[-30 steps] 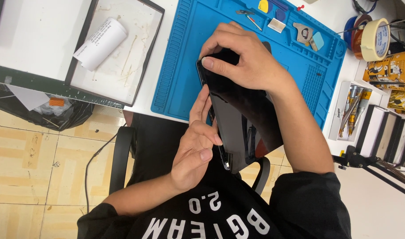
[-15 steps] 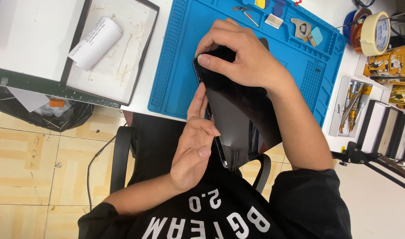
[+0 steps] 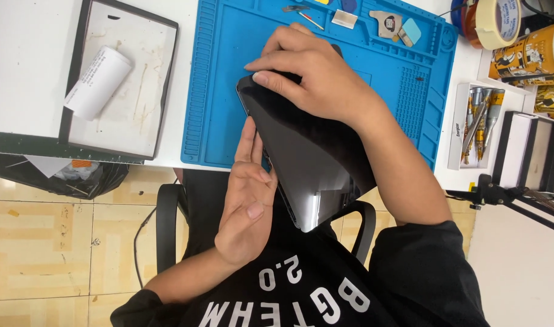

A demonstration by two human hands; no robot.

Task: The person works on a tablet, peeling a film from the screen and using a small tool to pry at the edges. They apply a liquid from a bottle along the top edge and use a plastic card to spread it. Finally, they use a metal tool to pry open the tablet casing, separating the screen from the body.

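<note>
**Black tablet held on edge over a blue repair mat**

Black and glossy, the tablet [image 3: 304, 157] stands tilted between both hands, its far end over the blue silicone work mat [image 3: 222, 91] and its near end hanging past the table edge above the person's lap. The right hand [image 3: 316, 82] is cupped over the far end, fingers curled around the top corner and thumb pressed on the glass face, so it has a firm hold. The left hand [image 3: 246, 203] is nearly flat, palm turned up, its straight fingers laid along the tablet's left edge and touching it without closing around it.

On the mat's far rim lie tweezers [image 3: 301, 13], a small metal bracket [image 3: 387, 23] and a light blue pick [image 3: 411, 30]. Left of the mat sits a black-framed panel [image 3: 162, 91] with a white paper roll [image 3: 98, 82] on it. To the right are a roll of tape [image 3: 498, 21], a yellow printed can [image 3: 534, 54] and a white tray of screwdriver bits [image 3: 479, 118].
</note>
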